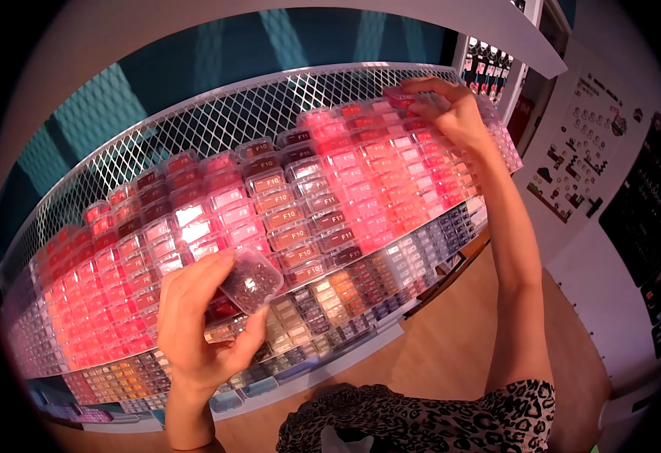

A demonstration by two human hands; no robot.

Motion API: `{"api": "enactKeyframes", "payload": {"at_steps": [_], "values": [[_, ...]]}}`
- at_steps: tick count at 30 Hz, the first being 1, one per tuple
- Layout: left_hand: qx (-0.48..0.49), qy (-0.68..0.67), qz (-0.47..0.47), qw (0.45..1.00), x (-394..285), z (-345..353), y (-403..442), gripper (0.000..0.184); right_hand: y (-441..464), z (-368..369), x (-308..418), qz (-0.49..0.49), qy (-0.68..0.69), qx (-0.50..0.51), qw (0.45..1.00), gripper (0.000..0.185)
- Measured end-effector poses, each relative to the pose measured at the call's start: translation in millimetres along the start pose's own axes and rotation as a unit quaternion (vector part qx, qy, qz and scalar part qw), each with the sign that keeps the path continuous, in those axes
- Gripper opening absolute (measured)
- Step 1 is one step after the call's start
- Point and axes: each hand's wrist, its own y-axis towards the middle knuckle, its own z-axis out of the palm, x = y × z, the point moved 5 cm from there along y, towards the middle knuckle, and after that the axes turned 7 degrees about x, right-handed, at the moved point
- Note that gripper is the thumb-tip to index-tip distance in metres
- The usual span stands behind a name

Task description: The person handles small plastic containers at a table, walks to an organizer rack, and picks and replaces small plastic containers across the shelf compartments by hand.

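Well, stacks (281,219): rows of labelled boxes.
Right hand (452,113): fingers pinching a pink box (398,98) up top.
Left hand (198,325): thumb and fingers gripping the clear box (252,282), before the stacks.
Clear box: likely light, stiff, slick (brittle, perhaps); hold opposite edges.

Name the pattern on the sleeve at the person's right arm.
The sleeve has a dark leopard print on a lighter ground, best seen in the head view.

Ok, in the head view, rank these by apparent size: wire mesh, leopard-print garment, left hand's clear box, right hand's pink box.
1. Wire mesh
2. Leopard-print garment
3. Clear box, left hand
4. Pink box, right hand

The clear box looks nearer the camera, so true box sizes are unsure.
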Motion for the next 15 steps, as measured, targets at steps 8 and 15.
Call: {"api": "enactKeyframes", "payload": {"at_steps": [8,15], "values": [[-0.002,0.007,-0.009,1.0,-0.8,0.3,0.3,0.056,-10.4,4.1,13.2,-0.114,-0.038,-0.035,0.992,0.023],[-0.011,0.023,-0.026,0.999,1.0,1.5,-3.0,0.055,5.6,-0.3,0.2,-0.049,-0.121,0.042,0.991,0.024]]}}
